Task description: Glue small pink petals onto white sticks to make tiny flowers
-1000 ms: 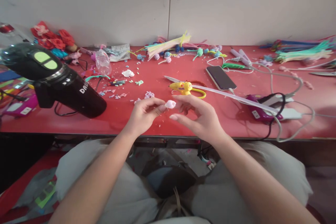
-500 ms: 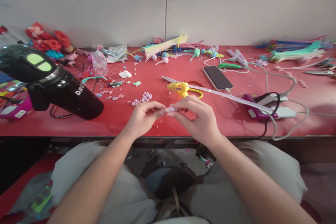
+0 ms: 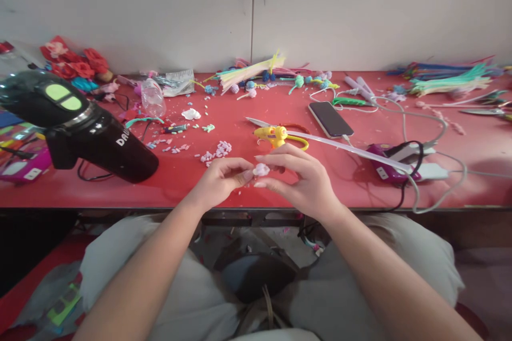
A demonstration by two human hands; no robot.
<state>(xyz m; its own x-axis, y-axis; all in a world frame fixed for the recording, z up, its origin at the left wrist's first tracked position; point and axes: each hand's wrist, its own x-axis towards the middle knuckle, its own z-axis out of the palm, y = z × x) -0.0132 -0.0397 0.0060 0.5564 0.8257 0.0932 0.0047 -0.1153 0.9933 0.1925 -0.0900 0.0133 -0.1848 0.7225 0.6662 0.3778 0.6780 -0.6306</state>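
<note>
left hand (image 3: 218,183) pinches a pale lump (image 3: 262,170); right hand (image 3: 306,184) curves beside it, thumb and fingers parted, contact unclear. lettering (image 3: 122,140) on the black bottle (image 3: 130,157) starts "da".

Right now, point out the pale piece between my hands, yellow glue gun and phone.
Pale piece (image 3: 262,170): head view, on its rounded middle.
Yellow glue gun (image 3: 273,134): head view, on its body.
Phone (image 3: 330,119): head view, dark screen.

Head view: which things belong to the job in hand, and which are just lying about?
In the job:
small pale piece, pinched by the left hand, the right hand open around it
probably the nearby pink bits and glue gun

Apparently lying about:
phone
clear bottle
red flowers
black gadget
</note>
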